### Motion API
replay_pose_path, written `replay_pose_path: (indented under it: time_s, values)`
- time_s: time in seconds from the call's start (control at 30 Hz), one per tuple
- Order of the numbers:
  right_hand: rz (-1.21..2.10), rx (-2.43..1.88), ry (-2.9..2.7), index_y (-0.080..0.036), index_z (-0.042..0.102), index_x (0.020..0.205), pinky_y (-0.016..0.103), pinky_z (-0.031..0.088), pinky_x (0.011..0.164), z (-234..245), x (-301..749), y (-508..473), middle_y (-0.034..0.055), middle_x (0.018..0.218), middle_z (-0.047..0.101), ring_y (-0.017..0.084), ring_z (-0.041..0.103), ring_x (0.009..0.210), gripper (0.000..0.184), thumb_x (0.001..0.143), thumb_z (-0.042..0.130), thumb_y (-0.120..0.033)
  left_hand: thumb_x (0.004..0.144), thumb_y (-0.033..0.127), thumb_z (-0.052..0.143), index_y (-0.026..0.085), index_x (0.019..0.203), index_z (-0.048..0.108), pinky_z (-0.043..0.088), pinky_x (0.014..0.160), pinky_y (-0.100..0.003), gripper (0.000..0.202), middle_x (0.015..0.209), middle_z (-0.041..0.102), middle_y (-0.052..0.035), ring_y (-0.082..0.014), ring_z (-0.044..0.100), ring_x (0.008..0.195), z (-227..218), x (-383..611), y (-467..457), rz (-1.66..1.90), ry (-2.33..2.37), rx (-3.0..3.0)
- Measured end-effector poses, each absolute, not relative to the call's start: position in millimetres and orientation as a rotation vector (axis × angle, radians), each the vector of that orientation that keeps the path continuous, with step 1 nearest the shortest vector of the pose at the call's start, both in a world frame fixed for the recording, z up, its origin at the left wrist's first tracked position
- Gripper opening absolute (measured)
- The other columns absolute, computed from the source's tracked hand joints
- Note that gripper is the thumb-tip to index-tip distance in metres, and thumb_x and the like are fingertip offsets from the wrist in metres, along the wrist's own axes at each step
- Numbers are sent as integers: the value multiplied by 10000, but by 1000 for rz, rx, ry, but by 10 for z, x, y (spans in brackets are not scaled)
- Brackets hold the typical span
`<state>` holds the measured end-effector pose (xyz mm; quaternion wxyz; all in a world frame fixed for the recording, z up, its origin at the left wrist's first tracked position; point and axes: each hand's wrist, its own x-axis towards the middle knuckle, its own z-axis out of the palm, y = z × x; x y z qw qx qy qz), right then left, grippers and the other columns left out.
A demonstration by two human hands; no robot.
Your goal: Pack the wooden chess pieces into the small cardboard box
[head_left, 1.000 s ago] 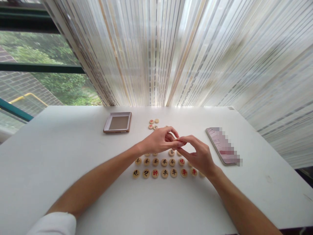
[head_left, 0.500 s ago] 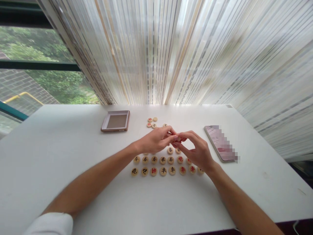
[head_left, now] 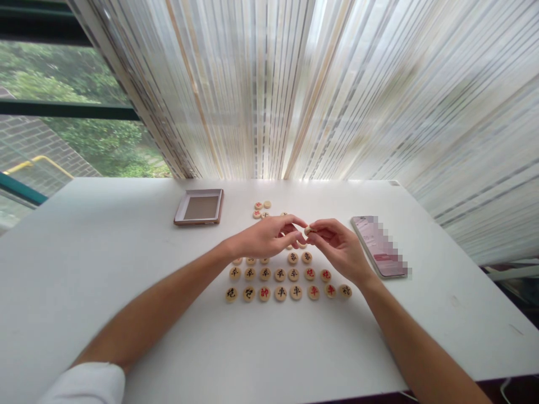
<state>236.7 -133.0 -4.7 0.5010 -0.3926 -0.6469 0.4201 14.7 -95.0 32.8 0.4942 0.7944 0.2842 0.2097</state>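
Round wooden chess pieces with red or black characters lie in rows [head_left: 280, 284] on the white table [head_left: 105, 264]. Above the rows, my left hand [head_left: 265, 238] and my right hand [head_left: 337, 247] meet fingertip to fingertip. My right hand pinches one pale chess piece [head_left: 308, 229] between thumb and fingers. My left hand's thumb and forefinger are curled close beside that piece, and whether they hold a piece of their own is hidden. A few loose pieces [head_left: 261, 209] lie farther back.
An open shallow box [head_left: 199, 207] sits at the back left of the pieces. A phone [head_left: 379, 247] lies face up to the right. A striped sheer curtain [head_left: 337, 90] hangs along the table's far edge, and a window shows at the left.
My hands have lifted slightly and shifted back, which uncovers more of the piece rows. The piece now shows clearly in my right fingertips.
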Motion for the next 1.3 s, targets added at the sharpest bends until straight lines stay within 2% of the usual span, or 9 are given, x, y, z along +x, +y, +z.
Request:
replay_pose_path:
  time_s: [0.1, 0.23, 0.47, 0.73, 0.87, 1.0, 1.17, 1.3]
  values:
    - [1077, -949, -1541, -244, 667, 1089, 372, 623, 803, -21, 2386, -1319, 24, 937, 737, 188, 745, 817, 221, 917, 720, -372, 1022, 329, 532, 163, 1326, 574, 586, 778, -315, 349, 1011, 787, -85, -183, 745, 900, 332, 133, -931, 534, 708, 2006]
    - [1115, -961, -1589, -239, 684, 1133, 376, 613, 847, -9, 2436, -1285, 26, 919, 744, 195, 749, 874, 244, 932, 702, -375, 1008, 309, 558, 153, 1260, 633, 572, 764, -289, 306, 1006, 784, -78, -172, 737, 883, 330, 106, -895, 558, 723, 2103]
    - [1170, -978, -1540, -225, 700, 1004, 354, 630, 783, -59, 2505, -1231, 20, 875, 755, 202, 759, 830, 207, 861, 787, -347, 995, 310, 580, 167, 1143, 707, 547, 759, -263, 242, 971, 780, -61, -160, 719, 852, 367, 78, -880, 568, 788, 2166]
    - [1043, -1100, -1608, -232, 707, 973, 314, 592, 685, -96, 2587, -1159, -1, 769, 698, 175, 714, 721, 187, 881, 761, -386, 994, 298, 578, 186, 1091, 724, 541, 749, -254, 208, 944, 777, -35, -148, 713, 824, 361, 66, -854, 562, 800, 2199]
    - [1001, -1160, -1631, -230, 710, 1029, 344, 607, 728, -169, 2626, -1095, 24, 875, 709, 191, 737, 757, 243, 933, 676, -450, 999, 320, 565, 187, 1109, 720, 550, 737, -246, 232, 942, 777, -33, -146, 719, 821, 369, 21, -809, 541, 808, 2184]
    - [1014, -1201, -1608, -228, 704, 1090, 380, 624, 815, -225, 2681, -1044, 41, 984, 700, 207, 761, 823, 310, 956, 616, -494, 983, 314, 579, 171, 1110, 720, 563, 795, -269, 237, 965, 783, -53, -165, 735, 877, 414, -61, -738, 594, 848, 2179]
    - [1021, -1254, -1612, -230, 696, 1092, 385, 619, 859, -136, 2781, -1053, 53, 1009, 718, 233, 771, 886, 323, 915, 673, -499, 990, 349, 544, 193, 1112, 718, 563, 799, -274, 264, 1000, 784, -49, -173, 739, 886, 553, -333, -612, 601, 998, 2220]
    - [1006, -1274, -1618, -232, 698, 1063, 382, 610, 872, -2, 2849, -1102, 64, 1007, 753, 251, 774, 917, 312, 880, 728, -482, 971, 337, 531, 234, 1110, 731, 532, 811, -297, 265, 992, 779, -26, -197, 723, 875, 629, -635, -482, 515, 1362, 2380]
